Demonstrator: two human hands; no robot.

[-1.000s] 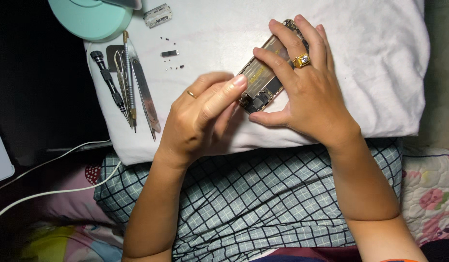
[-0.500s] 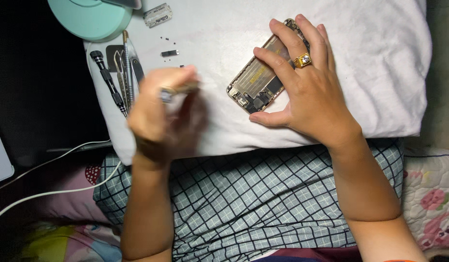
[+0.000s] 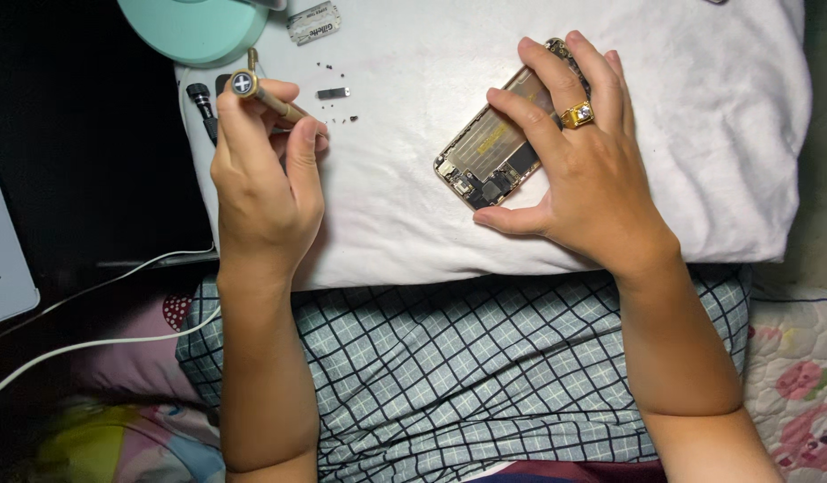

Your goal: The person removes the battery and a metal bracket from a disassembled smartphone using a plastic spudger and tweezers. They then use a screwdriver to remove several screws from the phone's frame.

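The left hand [image 3: 266,179] has its grip closed on a small brass-coloured screwdriver [image 3: 269,97]. Thumb and fingers pinch the shaft, the cross-marked cap points up toward the camera, and the tip is hidden behind the fingers. This hand is at the upper left of the white cushion [image 3: 700,134], just beside a scatter of tiny dark screws [image 3: 337,114] and a small metal bracket [image 3: 333,92], and well apart from the phone. The opened phone [image 3: 489,148] lies tilted near the middle of the cushion, its insides facing up. The right hand [image 3: 574,179], which wears a gold ring [image 3: 577,114], pins it down with fingers laid flat across the body and the thumb braced against its lower end. By the look of it, this is the parts-handling step between screws rather than driving one. Any next move with these small parts calls for a fine, steady tip and a phone kept still, since the soft cushion could let the loose screws roll or sink. A black-handled tool [image 3: 202,100] lies just behind the left hand.
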